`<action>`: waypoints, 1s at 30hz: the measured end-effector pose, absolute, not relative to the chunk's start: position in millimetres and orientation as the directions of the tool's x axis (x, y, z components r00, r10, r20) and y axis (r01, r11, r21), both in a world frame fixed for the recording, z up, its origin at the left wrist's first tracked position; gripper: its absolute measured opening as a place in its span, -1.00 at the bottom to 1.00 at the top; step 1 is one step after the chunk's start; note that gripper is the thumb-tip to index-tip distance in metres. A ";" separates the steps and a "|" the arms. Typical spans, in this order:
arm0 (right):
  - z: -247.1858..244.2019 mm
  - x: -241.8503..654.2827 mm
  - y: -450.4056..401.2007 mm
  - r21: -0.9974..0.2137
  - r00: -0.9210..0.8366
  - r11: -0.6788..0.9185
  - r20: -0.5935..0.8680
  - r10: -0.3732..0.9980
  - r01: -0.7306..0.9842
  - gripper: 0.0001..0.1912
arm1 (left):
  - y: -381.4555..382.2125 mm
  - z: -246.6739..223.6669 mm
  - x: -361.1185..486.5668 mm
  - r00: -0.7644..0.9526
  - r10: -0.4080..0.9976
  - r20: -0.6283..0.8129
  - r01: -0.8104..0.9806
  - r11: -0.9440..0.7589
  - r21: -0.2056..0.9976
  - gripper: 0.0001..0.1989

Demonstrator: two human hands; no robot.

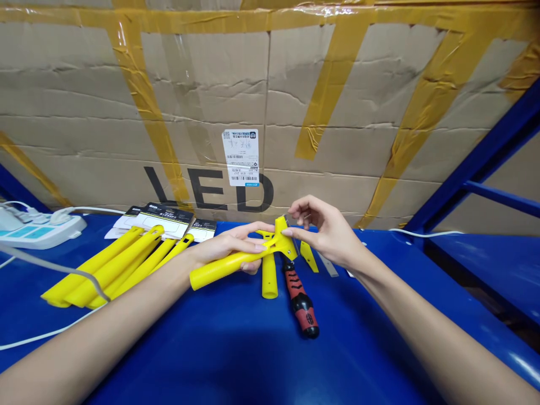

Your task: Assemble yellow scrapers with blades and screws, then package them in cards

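Observation:
A yellow scraper (228,269) lies across my left hand (230,246), its tube handle pointing down to the left. The fingers of that hand close round the neck below the head. At the head's right edge, my right hand (324,228) has its thumb and forefinger on a thin blade (294,243), which is partly hidden. Underneath, a second yellow scraper handle (269,278) rests on the blue surface. Beside it lies a red and black screwdriver (300,304), whose tip is out of sight. A yellow plate (309,257) and a flat metal strip (328,265) are near my right wrist.
Several yellow handles (105,264) lie to the left, with printed cards (164,219) behind them. A white power strip (50,232) and cables occupy the far left. A taped cardboard box (202,112) stands across the back; a blue metal frame (472,157) rises at the right.

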State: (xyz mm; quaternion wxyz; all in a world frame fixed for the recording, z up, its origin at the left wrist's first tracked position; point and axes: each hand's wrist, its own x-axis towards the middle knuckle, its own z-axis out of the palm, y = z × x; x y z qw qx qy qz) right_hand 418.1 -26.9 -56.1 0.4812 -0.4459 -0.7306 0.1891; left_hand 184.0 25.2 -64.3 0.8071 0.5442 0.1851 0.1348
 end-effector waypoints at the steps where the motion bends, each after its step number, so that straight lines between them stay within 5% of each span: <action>1: -56.3 419.4 -26.5 -0.725 -0.145 0.522 0.518 0.843 0.449 -0.73 | 25.2 -64.6 184.1 0.896 0.418 -0.152 -0.017 0.374 0.927 -0.55; 30: -58.6 420.2 -24.9 -0.848 -0.181 0.437 0.399 0.899 0.301 -0.72 | 21.7 -59.8 186.4 0.886 0.435 -0.161 0.001 0.344 0.939 -0.55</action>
